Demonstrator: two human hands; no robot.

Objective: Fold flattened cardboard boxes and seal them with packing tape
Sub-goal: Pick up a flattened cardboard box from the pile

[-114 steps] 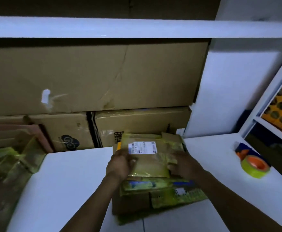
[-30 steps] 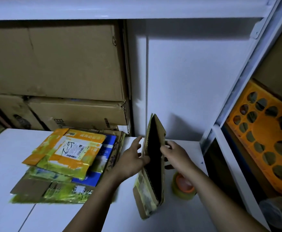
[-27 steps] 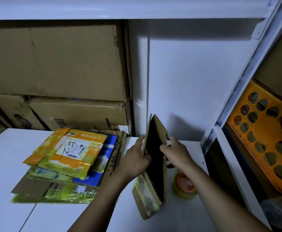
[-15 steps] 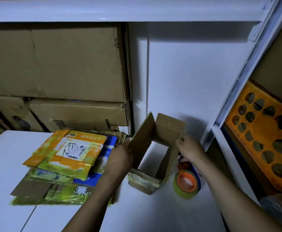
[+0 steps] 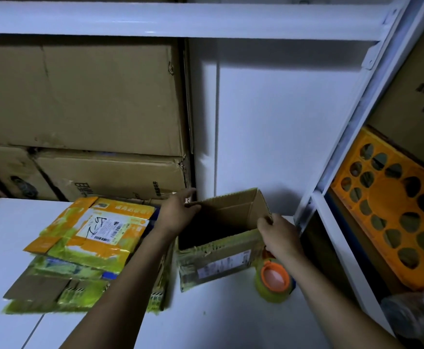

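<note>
Currently, left hand (image 5: 178,215) and right hand (image 5: 279,235) are gripping opposite rims of the box (image 5: 221,263) between them. Light, flexible walls are probably favouring corner holds.

The box (image 5: 221,263) sits between the flat stack (image 5: 80,248), left, and tape roll (image 5: 275,280), right.

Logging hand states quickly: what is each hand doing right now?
Left hand: holds the cardboard box by its left wall.
Right hand: grips the box's right corner.

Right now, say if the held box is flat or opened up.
Opened up: the box stands as a tube, dark inside showing, left hand and right hand gripping its rim.
</note>
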